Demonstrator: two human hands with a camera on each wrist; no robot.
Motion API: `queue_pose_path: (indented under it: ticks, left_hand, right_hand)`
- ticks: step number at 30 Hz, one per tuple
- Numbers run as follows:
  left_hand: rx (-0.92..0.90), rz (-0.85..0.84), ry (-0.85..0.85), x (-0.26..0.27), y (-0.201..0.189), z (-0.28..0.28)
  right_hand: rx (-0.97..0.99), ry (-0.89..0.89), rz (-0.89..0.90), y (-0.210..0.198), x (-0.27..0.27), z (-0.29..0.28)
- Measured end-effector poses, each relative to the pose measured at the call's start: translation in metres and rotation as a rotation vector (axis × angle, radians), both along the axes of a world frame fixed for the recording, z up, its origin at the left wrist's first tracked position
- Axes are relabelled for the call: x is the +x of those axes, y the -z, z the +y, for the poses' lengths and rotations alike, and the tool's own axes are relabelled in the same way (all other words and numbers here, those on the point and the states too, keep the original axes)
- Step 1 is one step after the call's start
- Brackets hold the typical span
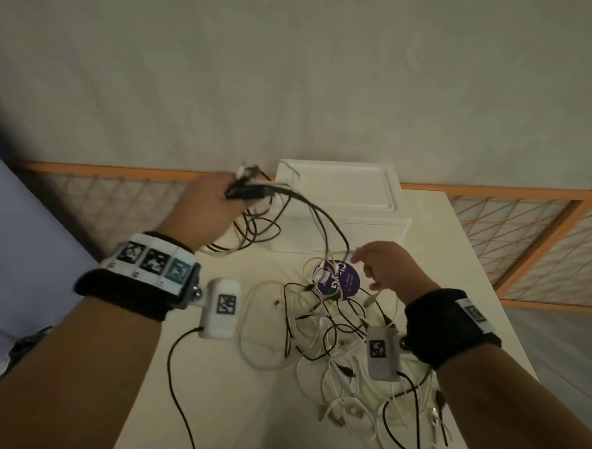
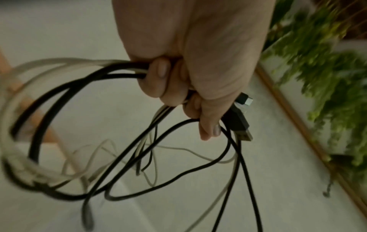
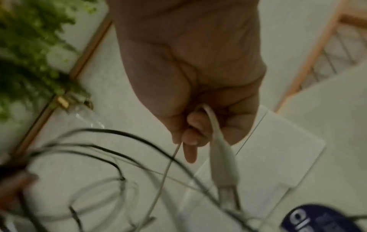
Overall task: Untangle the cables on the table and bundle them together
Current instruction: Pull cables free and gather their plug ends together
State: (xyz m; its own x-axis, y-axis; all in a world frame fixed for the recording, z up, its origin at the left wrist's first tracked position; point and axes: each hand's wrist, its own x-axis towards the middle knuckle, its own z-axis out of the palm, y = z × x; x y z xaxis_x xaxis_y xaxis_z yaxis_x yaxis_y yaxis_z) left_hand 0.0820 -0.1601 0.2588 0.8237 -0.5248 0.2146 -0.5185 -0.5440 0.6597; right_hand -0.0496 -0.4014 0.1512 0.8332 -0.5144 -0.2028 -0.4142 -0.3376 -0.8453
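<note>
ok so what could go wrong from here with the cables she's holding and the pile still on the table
1. The left hand grips a bundle of black and white cables whose strands still run down into the tangled pile; lifting further may tighten knots.
2. The right hand holds one white cable crossed by black strands, so pulling could snag.
3. The purple round item lies caught in the loops and may get dragged.

The cable pile (image 1: 342, 342) runs off the head view's near edge. The right hand (image 3: 190, 87) hides where its white cable (image 3: 222, 153) ends; blurred black loops (image 3: 111, 150) and a cropped purple label (image 3: 317, 219) stay unreadable.
</note>
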Motion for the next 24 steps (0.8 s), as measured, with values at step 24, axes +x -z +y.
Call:
queue_pose_path:
  ticks: [24]
  left_hand:
    - [-0.027, -0.169, -0.046, 0.001, -0.061, -0.003]
  right_hand:
    - [0.446, -0.227, -0.633, -0.072, 0.002, 0.081]
